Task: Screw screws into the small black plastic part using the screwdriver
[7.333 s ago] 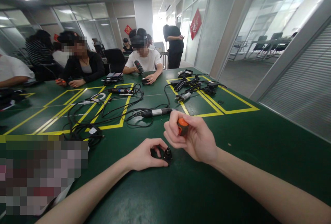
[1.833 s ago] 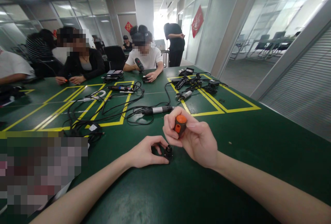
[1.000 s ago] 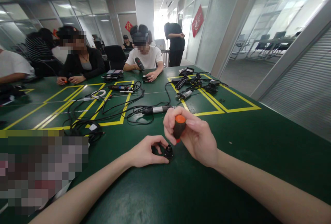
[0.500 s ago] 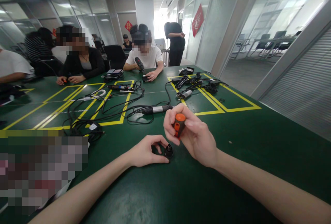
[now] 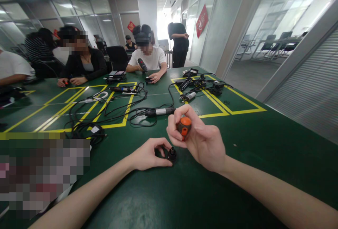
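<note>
L hand [image 5: 148, 155] pinches blk part [image 5: 172, 155] upright on table [image 5: 200, 200]; R hand [image 5: 204, 139] wraps orange tool [image 5: 185, 127] just above. Part prob. light, stiff, slick: hold at base. Tool prob. light, grippy: hold round body. Cables [image 5: 99, 135] beyond.

Green table [image 5: 253, 172]: yellow tape [image 5: 248, 111], black cables [image 5: 99, 136], small black part [image 5: 172, 156].

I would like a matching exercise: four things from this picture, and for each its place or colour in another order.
1. orange-and-dark handle
2. small black part
3. large red diamond
4. table

A. green, with yellow lines
B. in the right hand
C. on the glass wall
D. between thumb and fingers of the left hand

Pairs: 1-B, 2-D, 3-C, 4-A
</note>
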`<state>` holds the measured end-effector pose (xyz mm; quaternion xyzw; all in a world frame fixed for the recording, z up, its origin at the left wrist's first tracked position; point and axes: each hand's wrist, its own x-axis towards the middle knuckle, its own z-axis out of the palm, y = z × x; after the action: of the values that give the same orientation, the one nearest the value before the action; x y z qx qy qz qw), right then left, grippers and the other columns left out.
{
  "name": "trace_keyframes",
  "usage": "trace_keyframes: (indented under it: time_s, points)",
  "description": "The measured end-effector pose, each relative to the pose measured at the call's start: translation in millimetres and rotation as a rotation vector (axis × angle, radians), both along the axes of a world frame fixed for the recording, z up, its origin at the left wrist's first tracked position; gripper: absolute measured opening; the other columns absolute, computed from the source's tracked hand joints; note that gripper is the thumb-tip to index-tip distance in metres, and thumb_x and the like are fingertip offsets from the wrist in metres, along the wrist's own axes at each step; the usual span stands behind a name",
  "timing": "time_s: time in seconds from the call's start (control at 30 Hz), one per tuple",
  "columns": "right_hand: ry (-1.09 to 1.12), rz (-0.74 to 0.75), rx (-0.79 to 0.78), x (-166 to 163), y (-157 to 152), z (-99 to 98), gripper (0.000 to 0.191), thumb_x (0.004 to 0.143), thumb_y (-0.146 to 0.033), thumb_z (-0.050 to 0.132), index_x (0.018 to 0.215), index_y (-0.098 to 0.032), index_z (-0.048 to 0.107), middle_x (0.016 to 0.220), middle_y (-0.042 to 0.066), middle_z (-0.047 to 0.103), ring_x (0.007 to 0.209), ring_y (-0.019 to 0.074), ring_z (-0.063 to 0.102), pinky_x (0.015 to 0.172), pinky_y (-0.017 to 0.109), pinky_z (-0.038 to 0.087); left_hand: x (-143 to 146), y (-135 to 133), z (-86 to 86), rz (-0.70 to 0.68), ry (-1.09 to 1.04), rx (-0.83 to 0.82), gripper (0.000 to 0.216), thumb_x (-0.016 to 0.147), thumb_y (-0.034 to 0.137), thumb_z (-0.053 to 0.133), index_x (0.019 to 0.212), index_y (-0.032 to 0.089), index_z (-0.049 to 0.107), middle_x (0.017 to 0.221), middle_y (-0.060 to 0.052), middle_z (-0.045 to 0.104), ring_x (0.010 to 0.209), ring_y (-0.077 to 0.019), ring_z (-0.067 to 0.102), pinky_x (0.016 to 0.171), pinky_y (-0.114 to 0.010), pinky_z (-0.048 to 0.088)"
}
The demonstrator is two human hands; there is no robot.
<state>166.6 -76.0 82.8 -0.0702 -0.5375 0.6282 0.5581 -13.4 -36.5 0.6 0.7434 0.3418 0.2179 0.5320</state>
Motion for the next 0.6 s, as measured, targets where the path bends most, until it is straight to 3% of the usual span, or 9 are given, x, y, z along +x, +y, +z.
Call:
trace_keyframes:
  time_s: [0.13, 0.23, 0.4, 0.6]
  points:
    - [-0.032, -0.017, 0.021, -0.4, 0.0, -0.3, 0.008, 0.094, -0.03, 0.05, 0.098, -0.022, 0.05, 0.076, -0.005, 0.052, 0.054, 0.0089, 0.038, 0.051, 0.023, 0.03, 0.4, -0.5, -0.1, 0.004, -0.014, 0.003, 0.037, 0.066, 0.026, 0.088, 0.098, 0.015, 0.072, 0.096, -0.002, 0.072, 0.076, -0.013, 0.06, 0.074, -0.028, 0.051]
    - [-0.036, -0.056, 0.01, 0.4, 2.1, -0.6, 0.014, 0.095, -0.03, 0.046, 0.095, -0.02, 0.055, 0.078, -0.002, 0.055, 0.054, 0.0095, 0.043, 0.053, 0.025, 0.034, 0.5, 0.0, -1.4, 0.001, -0.039, 0.004, 0.037, 0.066, 0.026, 0.088, 0.097, 0.015, 0.071, 0.096, -0.002, 0.072, 0.076, -0.0128, 0.06, 0.074, -0.028, 0.052]
    - [0.023, -0.023, -0.052, 1.2, 2.1, 1.0, 0.02, 0.092, -0.035, 0.047, 0.086, -0.018, 0.057, 0.069, -0.003, 0.047, 0.055, 0.0096, 0.033, 0.049, 0.023, 0.026, 0.2, 1.2, -1.8, -0.009, -0.024, -0.002, 0.042, 0.066, 0.026, 0.089, 0.102, 0.014, 0.072, 0.1, -0.005, 0.073, 0.077, -0.0134, 0.061, 0.075, -0.029, 0.053]
    - [0.043, -0.024, -0.055, -0.4, 1.7, 0.8, 0.005, 0.091, -0.027, 0.054, 0.094, -0.023, 0.053, 0.069, -0.006, 0.049, 0.054, 0.0094, 0.031, 0.046, 0.02, 0.023, 0.1, 0.5, 0.7, -0.015, -0.016, 0.005, 0.041, 0.067, 0.026, 0.088, 0.103, 0.014, 0.072, 0.101, -0.005, 0.073, 0.077, -0.0132, 0.061, 0.075, -0.028, 0.053]
